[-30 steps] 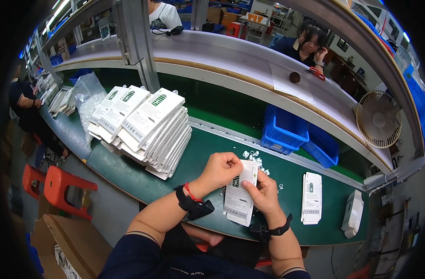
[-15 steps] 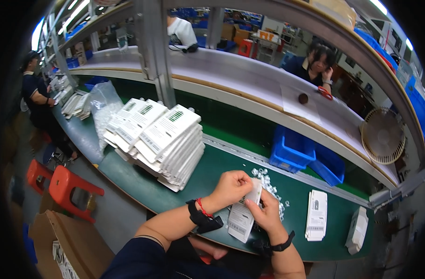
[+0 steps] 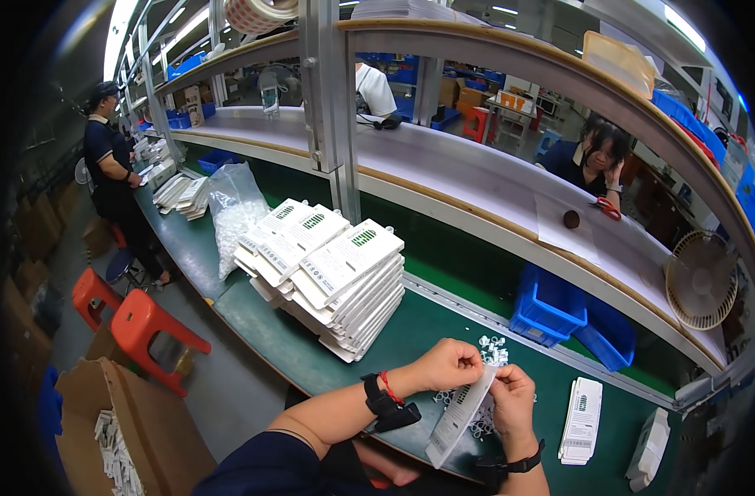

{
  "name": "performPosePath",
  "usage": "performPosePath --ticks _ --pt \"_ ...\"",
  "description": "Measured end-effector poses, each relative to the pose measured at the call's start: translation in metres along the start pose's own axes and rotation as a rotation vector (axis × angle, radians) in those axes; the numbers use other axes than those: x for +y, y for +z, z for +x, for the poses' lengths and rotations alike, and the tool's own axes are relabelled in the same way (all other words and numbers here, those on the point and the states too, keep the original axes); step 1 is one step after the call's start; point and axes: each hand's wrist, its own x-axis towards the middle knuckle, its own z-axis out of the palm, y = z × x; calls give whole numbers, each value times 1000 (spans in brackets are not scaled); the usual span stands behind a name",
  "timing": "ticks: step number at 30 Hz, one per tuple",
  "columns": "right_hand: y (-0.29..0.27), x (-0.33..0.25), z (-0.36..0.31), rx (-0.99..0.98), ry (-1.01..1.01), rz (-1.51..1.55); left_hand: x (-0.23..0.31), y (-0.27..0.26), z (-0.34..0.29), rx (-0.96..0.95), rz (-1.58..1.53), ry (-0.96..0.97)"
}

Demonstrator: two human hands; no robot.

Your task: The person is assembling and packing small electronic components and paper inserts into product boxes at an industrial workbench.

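Observation:
My right hand (image 3: 515,403) grips a flat white carton (image 3: 458,423) with green print by its upper end, the thumb and fingers on its sides. The carton is tilted, its lower end toward the table's front edge. My left hand (image 3: 449,366) is closed in a pinch beside the carton's top end; what is between the fingertips, if anything, is too small to make out. Small white plastic pieces (image 3: 493,350) lie loose on the green table (image 3: 311,376) behind and beneath the carton. Left of my hands stands a tall stack of similar white cartons (image 3: 344,289).
A clear bag of white pieces (image 3: 238,217) stands behind the stack. To the right lie a flat carton pile (image 3: 581,422) and another carton bundle (image 3: 649,449). Blue bins (image 3: 546,304) sit under the shelf (image 3: 468,186). A cardboard box (image 3: 138,422) and red stools (image 3: 156,331) are at left.
The view has shifted, so the scene sits lower and farther right. The carton has turned more edge-on. My left hand, before over the carton's top end, is now just beside it.

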Motion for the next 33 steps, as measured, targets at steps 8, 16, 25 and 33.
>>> performPosePath --ticks 8,16,25,33 --pt "-1 -9 2 -39 95 71 7 0 0 -120 116 84" --pt "4 -15 0 -27 -11 131 7 5 -1 -117 194 241" --pt "-15 -3 12 32 -110 82 -2 6 9 -122 -123 -6" --pt "-10 -10 9 46 55 136 -2 -2 9 229 -347 127"
